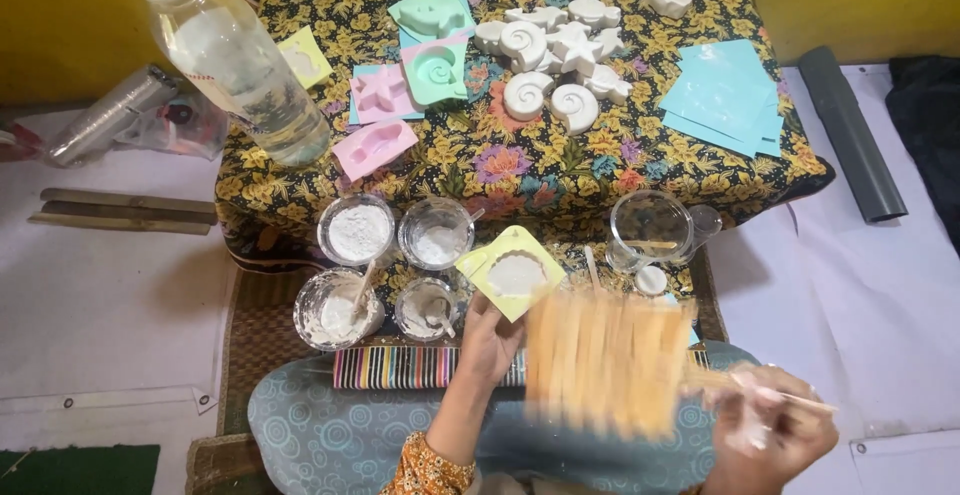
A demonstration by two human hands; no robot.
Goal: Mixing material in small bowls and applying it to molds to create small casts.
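At 6 o'clock of the low table (760, 180), just off its near edge, the left hand (490, 340) grips the near corner of a yellow-green shell mould (512, 270) filled with white plaster. The fingers are closed on the mould's rim from below.

The mould sits at roughly 1 o'clock from the left hand, touching it, and lies flat with its cavity facing up.

The right hand (775, 430) is at about 4 o'clock from the mould, well apart from it. It is closed around a thin wooden stick (610, 360). The stick is heavily motion-blurred into a wide fan, so its exact line cannot be fixed. Its long axis runs roughly from 3 to 9 o'clock, with the tip toward the left hand.

The left hand is clearly the nearer one to the mould.

Four small plastic cups of white powder and paste (357, 231) stand at 9 to 10 o'clock from the mould, just beside it. A clear cup (652, 227) stands at 3 o'clock.
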